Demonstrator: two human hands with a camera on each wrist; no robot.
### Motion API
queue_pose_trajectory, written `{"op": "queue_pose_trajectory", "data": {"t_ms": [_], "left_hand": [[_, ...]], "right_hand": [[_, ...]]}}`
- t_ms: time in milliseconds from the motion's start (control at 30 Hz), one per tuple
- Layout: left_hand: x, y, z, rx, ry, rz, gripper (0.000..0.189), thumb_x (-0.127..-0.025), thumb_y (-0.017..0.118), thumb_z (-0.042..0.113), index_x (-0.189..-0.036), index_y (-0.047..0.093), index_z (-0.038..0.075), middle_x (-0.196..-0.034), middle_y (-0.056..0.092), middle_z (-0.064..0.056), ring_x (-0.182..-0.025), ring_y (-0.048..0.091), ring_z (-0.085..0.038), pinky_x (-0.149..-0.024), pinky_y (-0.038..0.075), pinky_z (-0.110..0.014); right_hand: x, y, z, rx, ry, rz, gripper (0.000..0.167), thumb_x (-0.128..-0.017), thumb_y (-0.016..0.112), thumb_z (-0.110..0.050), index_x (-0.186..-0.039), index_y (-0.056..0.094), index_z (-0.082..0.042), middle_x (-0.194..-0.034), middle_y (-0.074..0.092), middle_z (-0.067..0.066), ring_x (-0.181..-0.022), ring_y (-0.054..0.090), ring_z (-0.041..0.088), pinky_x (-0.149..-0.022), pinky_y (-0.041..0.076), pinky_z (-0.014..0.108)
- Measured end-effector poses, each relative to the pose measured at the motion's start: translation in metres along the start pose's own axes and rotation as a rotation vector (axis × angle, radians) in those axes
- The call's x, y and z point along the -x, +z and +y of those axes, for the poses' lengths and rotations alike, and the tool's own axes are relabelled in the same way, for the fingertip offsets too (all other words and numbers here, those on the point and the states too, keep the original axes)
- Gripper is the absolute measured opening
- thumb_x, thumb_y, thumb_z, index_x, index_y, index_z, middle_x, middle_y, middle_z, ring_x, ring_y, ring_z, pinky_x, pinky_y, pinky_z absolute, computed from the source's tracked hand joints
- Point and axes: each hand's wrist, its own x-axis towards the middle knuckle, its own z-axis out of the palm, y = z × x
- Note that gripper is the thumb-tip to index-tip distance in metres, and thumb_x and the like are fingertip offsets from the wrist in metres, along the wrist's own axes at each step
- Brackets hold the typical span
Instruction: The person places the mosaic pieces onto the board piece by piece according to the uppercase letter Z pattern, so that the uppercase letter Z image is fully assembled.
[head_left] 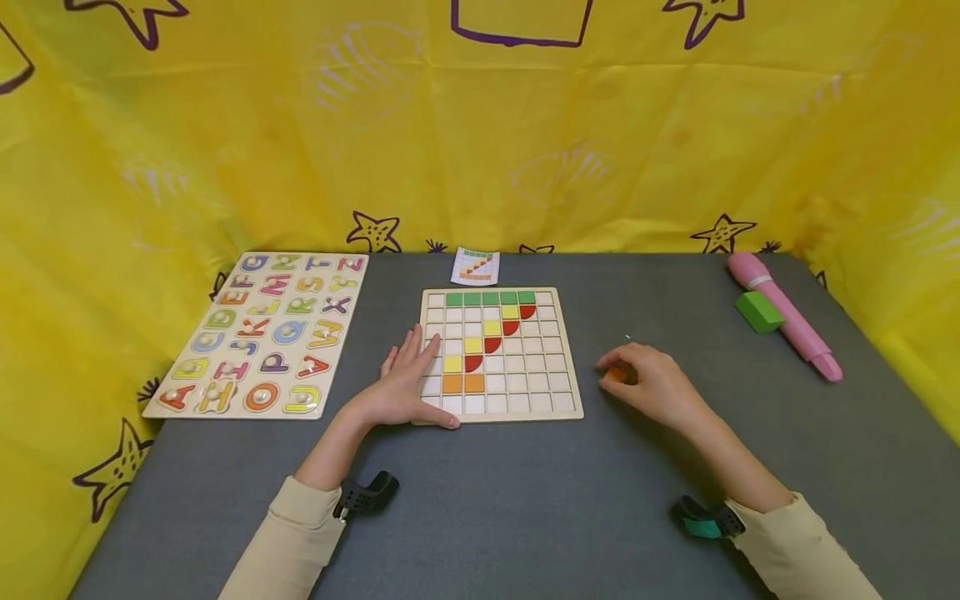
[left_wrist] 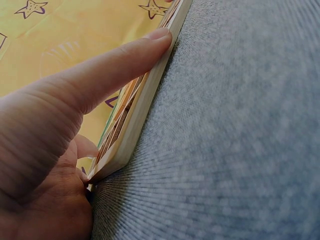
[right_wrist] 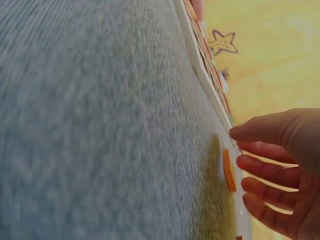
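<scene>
A wooden grid board (head_left: 532, 358) lies mid-table, with green, yellow and orange squares and red quarter-round tiles in some of its cells. My left hand (head_left: 405, 387) rests spread over the board's left edge. In the left wrist view its thumb (left_wrist: 125, 62) lies across the near rim. Right of the board, my right hand (head_left: 656, 385) hovers low with fingers loosely bent. Close by its fingertips is an orange tile (right_wrist: 229, 170), partly covered by the hand in the head view. The fingers stand apart from it in the right wrist view.
Behind the board lies a small pattern card (head_left: 476, 267). An alphabet puzzle board (head_left: 262, 342) occupies the left side. At the right are a pink microphone-shaped toy (head_left: 795, 325) and a green block (head_left: 760, 312). Yellow printed cloth (head_left: 480, 150) hangs around the table.
</scene>
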Motion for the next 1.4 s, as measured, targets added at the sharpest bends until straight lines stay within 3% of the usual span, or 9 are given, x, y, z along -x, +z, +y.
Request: {"op": "queue_pose_trajectory", "data": {"t_ms": [233, 467, 833, 1000, 1400], "left_hand": [[0.0, -0.001, 0.0, -0.003, -0.012, -0.009, 0.131, -0.066, 0.086, 0.052, -0.156, 0.005, 0.004, -0.159, -0.019, -0.018, -0.146, -0.019, -0.029, -0.113, -0.008, -0.051], [0.0, 0.0, 0.0, 0.001, -0.008, -0.004, 0.13, -0.066, 0.086, 0.051, -0.156, 0.005, 0.002, -0.159, -0.018, -0.02, -0.146, -0.018, -0.031, -0.112, -0.008, -0.053], [0.0, 0.0, 0.001, 0.001, -0.008, 0.002, 0.129, -0.066, 0.087, 0.05, -0.156, 0.006, 0.002, -0.159, -0.018, -0.02, -0.146, -0.017, -0.032, -0.113, -0.008, -0.053], [0.0, 0.0, 0.0, -0.006, -0.015, -0.003, 0.13, -0.066, 0.086, 0.05, -0.156, 0.006, 0.002, -0.159, -0.018, -0.019, -0.146, -0.018, -0.031, -0.113, -0.008, -0.052], [0.0, -0.001, 0.002, -0.006, -0.015, -0.003, 0.129, -0.067, 0.086, 0.049, -0.156, 0.006, 0.002, -0.159, -0.018, -0.02, -0.146, -0.017, -0.032, -0.113, -0.008, -0.053]], "right_hand": [[0.003, -0.002, 0.005, 0.007, 0.001, -0.026, 0.024, -0.079, 0.077, -0.004, -0.101, 0.069, -0.003, -0.095, 0.065, 0.007, -0.082, 0.059, 0.022, -0.075, 0.047, 0.041], [-0.002, 0.002, 0.003, -0.068, -0.029, -0.048, 0.021, -0.083, 0.074, -0.001, -0.103, 0.069, -0.003, -0.097, 0.067, 0.006, -0.082, 0.062, 0.02, -0.073, 0.052, 0.038], [-0.007, 0.004, -0.001, -0.053, 0.032, -0.07, 0.025, -0.083, 0.076, -0.007, -0.106, 0.069, -0.005, -0.096, 0.068, 0.004, -0.084, 0.061, 0.019, -0.074, 0.051, 0.038], [-0.017, 0.01, -0.011, -0.119, 0.028, -0.066, 0.026, -0.082, 0.078, -0.011, -0.106, 0.07, -0.005, -0.095, 0.067, 0.003, -0.084, 0.06, 0.018, -0.072, 0.05, 0.033], [-0.046, 0.04, -0.054, -0.25, -0.026, -0.161, 0.023, -0.079, 0.081, -0.011, -0.099, 0.069, -0.009, -0.089, 0.065, -0.001, -0.082, 0.057, 0.018, -0.073, 0.048, 0.034]]}}
